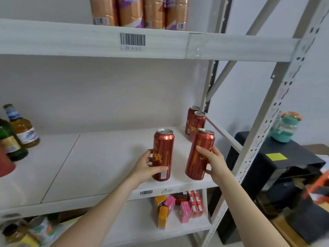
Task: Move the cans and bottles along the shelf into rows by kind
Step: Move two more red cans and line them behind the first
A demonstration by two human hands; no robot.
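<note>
On my feed both hands are up at the middle shelf [89, 166], each gripping a tall red can. The left hand [147, 166] wraps the left red can [163, 150] low on its body, thumb across the front near the label, fingers [150, 157] curled round the far side. That can stands upright close to the shelf's front edge. The right hand [213, 163] holds the right red can [199, 154] from its right side, fingers [203, 150] curled over the front. This can leans with its top toward the right, and its base is at the shelf's front edge. I cannot tell whether either base is resting on the shelf or just off it. The two held cans are near each other but not touching. Behind them, at the back right corner of the same shelf, two more red cans [197, 125] stand upright, one just in front of the other. Well apart at the far left of the shelf I see an amber bottle [22, 127] with a blue and white label and, in front of it, a green bottle [8, 141] with a gold label. On the shelf above, a row of orange and purple cans [131, 13] stands over a barcode label [132, 40]. On the shelf below lie pink and yellow cartons [178, 207].
</note>
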